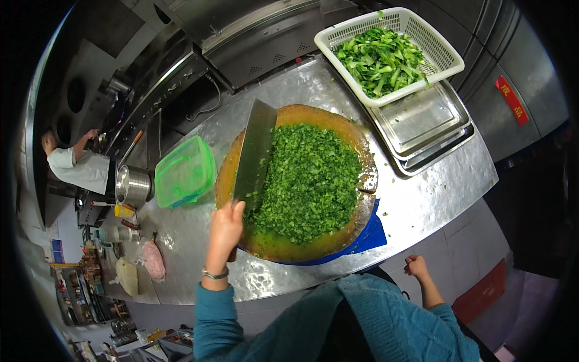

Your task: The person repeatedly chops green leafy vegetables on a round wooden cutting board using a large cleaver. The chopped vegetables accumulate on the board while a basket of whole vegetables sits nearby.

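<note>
My left hand grips the handle of a broad Chinese cleaver. The blade stands on edge along the left side of a wide heap of finely chopped green leaves, with bits stuck to its face. Under the heap is a thick round wooden chopping block, wet and cracked at its right edge. A blue cloth shows beneath the block. My right hand hangs beyond the table's near edge, its fingers curled in and nothing visible in them.
A white plastic basket of cut greens rests on stacked steel trays at the table's back right. Left are a green plastic container, steel pot and bagged pink food. A co-worker stands by the stove.
</note>
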`<state>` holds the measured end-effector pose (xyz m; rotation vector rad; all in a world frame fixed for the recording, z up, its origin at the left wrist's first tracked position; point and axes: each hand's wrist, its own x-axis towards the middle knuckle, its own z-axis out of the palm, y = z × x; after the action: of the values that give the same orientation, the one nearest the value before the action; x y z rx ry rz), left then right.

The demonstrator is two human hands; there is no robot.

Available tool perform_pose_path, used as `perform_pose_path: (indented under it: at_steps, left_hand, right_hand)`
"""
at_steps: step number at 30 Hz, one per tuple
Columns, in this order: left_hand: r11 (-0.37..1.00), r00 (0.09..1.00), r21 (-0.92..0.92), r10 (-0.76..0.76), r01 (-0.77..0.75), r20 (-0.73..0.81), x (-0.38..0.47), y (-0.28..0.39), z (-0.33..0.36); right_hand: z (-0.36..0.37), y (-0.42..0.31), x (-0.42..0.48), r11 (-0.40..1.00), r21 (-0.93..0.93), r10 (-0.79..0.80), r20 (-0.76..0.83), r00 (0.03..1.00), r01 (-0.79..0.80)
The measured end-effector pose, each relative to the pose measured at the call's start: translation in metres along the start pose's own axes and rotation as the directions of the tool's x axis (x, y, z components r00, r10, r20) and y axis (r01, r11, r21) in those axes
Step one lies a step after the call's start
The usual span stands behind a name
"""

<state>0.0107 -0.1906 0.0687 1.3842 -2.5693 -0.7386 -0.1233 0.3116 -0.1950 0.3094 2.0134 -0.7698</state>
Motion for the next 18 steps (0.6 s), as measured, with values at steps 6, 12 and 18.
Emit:
perform_pose_path:
  at_steps: [6, 12, 18]
  left_hand:
    - [0.909, 0.928, 0.190, 0.364, -0.372, 0.075, -0.012, 0.004, 0.005]
    - [0.711, 0.989, -0.703, 0.103, 0.001, 0.106, -0.069, 0.027, 0.015]
    - [0.557, 0.732, -0.707, 0.677, -0.436, 0.082, -0.096, 0.029, 0.041]
  right_hand:
    - [-0.001, -0.129, -0.082, 0.761, -0.390, -0.429, 0.299, 0.853, 0.519]
    - [0.075, -0.250, -0.200, 0.361, -0.024, -0.834, 0.438, 0.335, 0.932]
    - [0.155, -0.272, -0.243, 0.325, -0.032, -0.930, -0.192, 0.313, 0.945]
